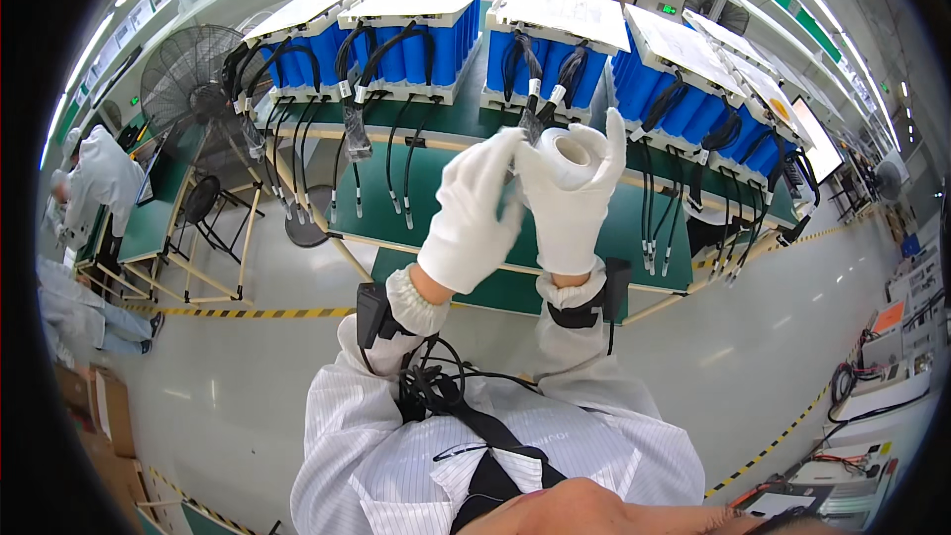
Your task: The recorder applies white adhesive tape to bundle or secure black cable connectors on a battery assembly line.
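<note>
My right hand (573, 213), in a white glove, is wrapped around a roll of white wrapping film (569, 160), its hollow core facing up. Close on its left, my gloved left hand (472, 218) has its fingers drawn together at the end of a black cable bundle (533, 119). What those fingertips pinch is hidden. The bundle hangs from a battery pack (548, 69) of blue cells with a white top plate. Both hands are in front of this pack, above the green bench (458, 124).
More blue battery packs (411, 50) stand in a row along the bench, with loose black cables dangling over its edge. Some bundles are wrapped, such as the wrapped cable end (357, 134). A large fan (193, 74) and a stool (205, 200) are at left. People in white work beyond.
</note>
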Demonstrator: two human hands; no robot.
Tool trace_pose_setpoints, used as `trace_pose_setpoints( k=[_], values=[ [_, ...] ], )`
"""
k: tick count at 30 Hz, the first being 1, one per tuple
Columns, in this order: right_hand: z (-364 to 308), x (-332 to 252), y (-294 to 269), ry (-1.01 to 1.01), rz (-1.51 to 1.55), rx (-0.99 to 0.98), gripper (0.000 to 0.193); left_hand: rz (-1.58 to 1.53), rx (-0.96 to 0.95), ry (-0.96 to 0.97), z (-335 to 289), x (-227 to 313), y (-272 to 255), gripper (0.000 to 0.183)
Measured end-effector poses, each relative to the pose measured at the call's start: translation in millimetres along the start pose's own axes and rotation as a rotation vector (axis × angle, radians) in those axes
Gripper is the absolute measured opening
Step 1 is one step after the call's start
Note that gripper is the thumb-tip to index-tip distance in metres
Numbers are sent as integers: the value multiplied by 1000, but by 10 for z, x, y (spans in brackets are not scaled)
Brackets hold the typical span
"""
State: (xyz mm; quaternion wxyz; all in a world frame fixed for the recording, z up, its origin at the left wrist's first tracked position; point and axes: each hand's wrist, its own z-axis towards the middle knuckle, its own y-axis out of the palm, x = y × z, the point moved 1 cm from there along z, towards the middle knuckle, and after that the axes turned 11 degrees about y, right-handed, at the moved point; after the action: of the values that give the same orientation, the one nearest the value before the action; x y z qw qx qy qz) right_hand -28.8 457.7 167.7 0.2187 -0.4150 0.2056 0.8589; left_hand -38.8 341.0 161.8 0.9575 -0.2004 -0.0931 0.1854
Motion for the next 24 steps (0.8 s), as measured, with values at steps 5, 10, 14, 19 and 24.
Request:
trace_pose_setpoints(
  k=[5, 10, 14, 19, 24],
  values=[
    [-117, -157, 82, 116, 53, -102, 83, -21, 53, -74, 24, -56, -2, 72],
    [-123, 91, 90, 313, 296, -64, 42, -911, 388, -580, -276, -424, 328, 43],
    [-197, 574, 248, 445, 167, -272, 49, -1041, 445, -679, -384, -491, 402, 31],
    [-215, 469, 355, 45, -135, -56, 40, -890, 390, -630, -437, -600, 499, 31],
    [-166, 451, 239, 452, 171, -192, 39, -822, 267, -473, -503, -912, 409, 30]
  ],
)
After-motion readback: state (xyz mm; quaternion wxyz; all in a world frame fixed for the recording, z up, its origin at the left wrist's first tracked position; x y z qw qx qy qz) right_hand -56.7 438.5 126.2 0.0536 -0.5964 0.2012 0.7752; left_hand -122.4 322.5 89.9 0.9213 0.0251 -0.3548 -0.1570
